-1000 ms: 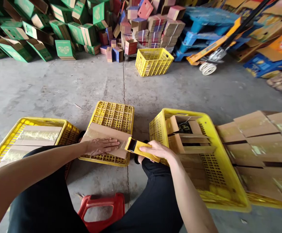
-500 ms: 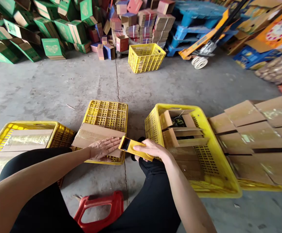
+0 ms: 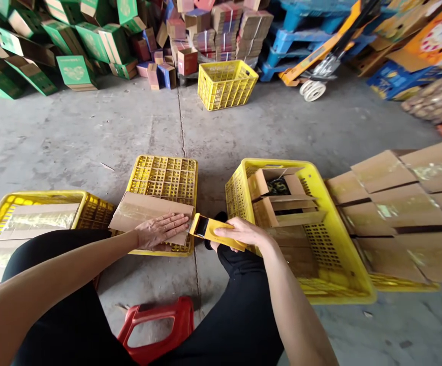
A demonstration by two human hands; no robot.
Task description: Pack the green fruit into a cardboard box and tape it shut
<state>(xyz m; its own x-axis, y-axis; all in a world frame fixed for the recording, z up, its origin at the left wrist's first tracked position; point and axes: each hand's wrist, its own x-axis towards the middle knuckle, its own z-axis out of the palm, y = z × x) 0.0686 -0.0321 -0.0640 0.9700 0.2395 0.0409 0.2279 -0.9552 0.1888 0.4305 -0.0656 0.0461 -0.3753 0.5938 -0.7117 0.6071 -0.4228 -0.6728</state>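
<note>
A closed cardboard box lies on an upturned yellow crate in front of me. My left hand is flat on the box's top, fingers stretched toward its right end. A strip of clear tape appears to run along that top. In my right hand is a yellow tape dispenser, its front end close by the box's right edge. Whether tape still joins the dispenser to the box, I cannot tell.
At right, a yellow crate holds open cardboard boxes; taped boxes are stacked beyond it. Another crate with taped boxes stands left. A red stool is between my legs. Farther off are a yellow crate and a pallet jack.
The tape dispenser has shifted slightly right, away from the box's end. My left hand stays flat on the box. The whole view has moved a little.
</note>
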